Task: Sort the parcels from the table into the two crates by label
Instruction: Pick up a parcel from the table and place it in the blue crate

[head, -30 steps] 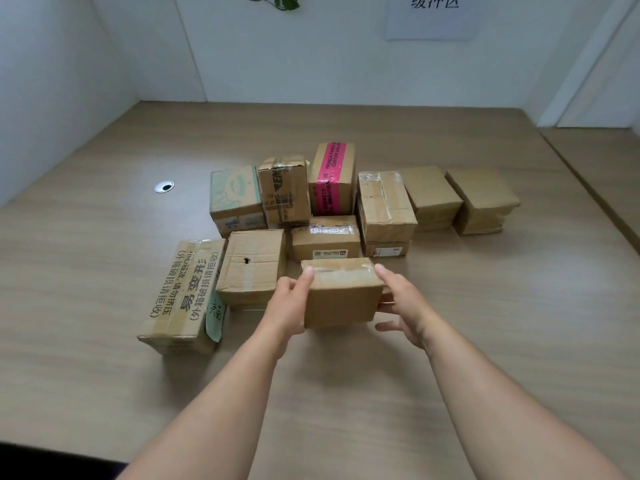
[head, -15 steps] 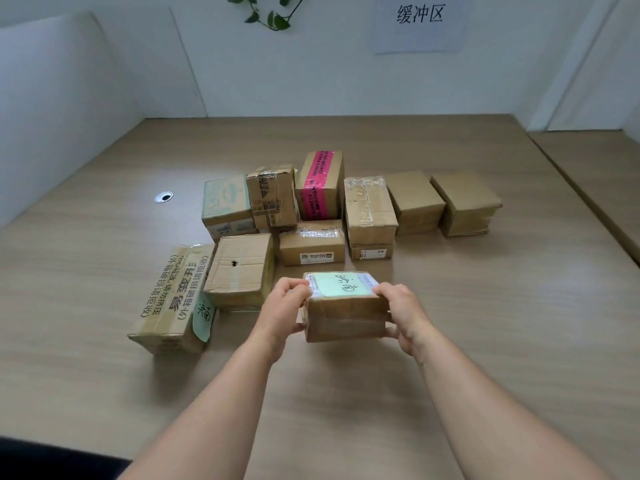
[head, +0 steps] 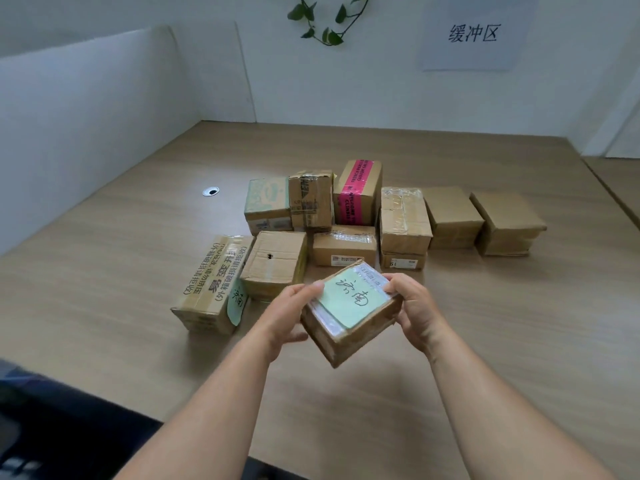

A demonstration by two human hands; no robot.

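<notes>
Parcel [head: 349, 315] lifted off table [head: 485, 341], tilted, gripped by left hand [head: 289, 315] and right hand [head: 414, 311]

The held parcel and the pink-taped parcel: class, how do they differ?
The held parcel is lifted and tilted between both hands; the pink-taped parcel rests on the table. The held parcel carries a green handwritten label, the pink-taped parcel a printed pink band. Both are brown cardboard.

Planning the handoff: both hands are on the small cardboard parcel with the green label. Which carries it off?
Probably the right hand: it wraps the small cardboard parcel's far corner, while the left hand only holds an edge.
</notes>
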